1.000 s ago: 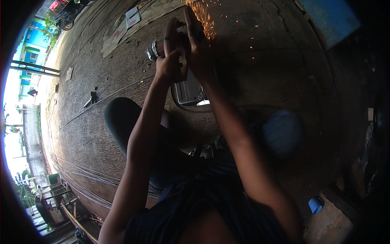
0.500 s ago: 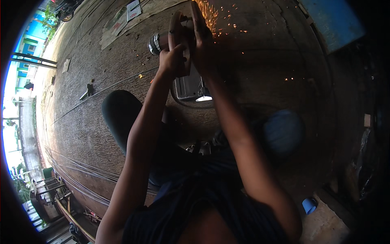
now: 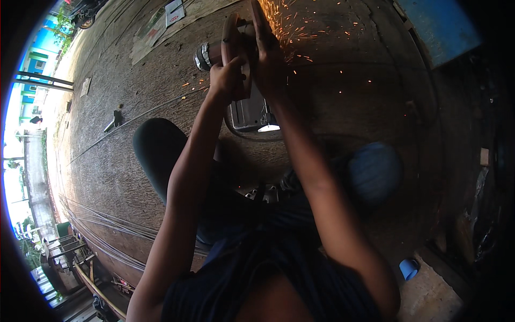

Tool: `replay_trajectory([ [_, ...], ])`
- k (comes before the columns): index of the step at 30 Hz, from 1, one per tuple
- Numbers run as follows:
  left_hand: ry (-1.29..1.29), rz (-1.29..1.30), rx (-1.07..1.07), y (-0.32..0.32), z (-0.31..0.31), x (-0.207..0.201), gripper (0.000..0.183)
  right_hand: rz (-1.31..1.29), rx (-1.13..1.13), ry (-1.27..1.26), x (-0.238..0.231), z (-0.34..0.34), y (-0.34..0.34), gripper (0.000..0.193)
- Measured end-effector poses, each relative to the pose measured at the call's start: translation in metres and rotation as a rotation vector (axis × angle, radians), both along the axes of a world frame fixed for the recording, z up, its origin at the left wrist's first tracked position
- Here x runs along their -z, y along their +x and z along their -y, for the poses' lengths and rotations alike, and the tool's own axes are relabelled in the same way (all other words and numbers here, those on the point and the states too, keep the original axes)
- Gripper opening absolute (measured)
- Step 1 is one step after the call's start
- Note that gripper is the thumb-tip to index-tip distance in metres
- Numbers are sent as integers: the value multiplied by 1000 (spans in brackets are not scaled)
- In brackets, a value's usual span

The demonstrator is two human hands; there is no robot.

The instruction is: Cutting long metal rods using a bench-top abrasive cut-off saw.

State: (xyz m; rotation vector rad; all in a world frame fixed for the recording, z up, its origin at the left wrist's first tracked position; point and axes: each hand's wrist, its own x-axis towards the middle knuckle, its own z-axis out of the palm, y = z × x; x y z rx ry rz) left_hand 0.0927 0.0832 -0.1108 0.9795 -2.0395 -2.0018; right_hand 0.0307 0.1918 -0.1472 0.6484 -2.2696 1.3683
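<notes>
A cut-off saw [image 3: 232, 45] with a worn brownish body stands at the top middle. Silver tape wraps the end of its motor [image 3: 201, 57]. My left hand [image 3: 226, 79] is closed on the saw's near side, its thumb lying over the edge. At the saw's right side is my right hand [image 3: 269, 70], dark and edge-on. Its fingers blend with a long brownish part, so their grip is unclear. Beneath the hands shows the saw's dark base [image 3: 247, 115]. Orange sparks [image 3: 273, 24] spray from the far side, scattering to the right. The cutting point is hidden.
A cable [image 3: 236, 134] curves around the base. Leftward lie a small metal piece [image 3: 113, 122] and a thin rod [image 3: 134, 118]. Several long rods [image 3: 112, 222] are at lower left, a blue cup [image 3: 409, 269] at lower right. A blue panel [image 3: 437, 32] fills the upper right.
The spark spray is denser and spreads wider to the right, with a few sparks left of the saw. Both hands and the saw stay nearly in place.
</notes>
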Motion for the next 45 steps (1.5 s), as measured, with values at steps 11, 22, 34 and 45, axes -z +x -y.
replay_trajectory([
  [11, 27, -22, -20, 2, -3, 0, 39, 45, -30, -28, -5, -4, 10, 62],
  [22, -1, -4, -7, 6, -2, -2, 40, -29, -85, -116, -3, 1, 3, 58],
  [34, -21, -38, -7, 6, -3, 0, 36, -52, -20, -26, 6, 1, 2, 61],
  [45, 23, -23, -39, 8, -5, -1, 35, -56, -15, -19, 1, 0, 7, 64],
])
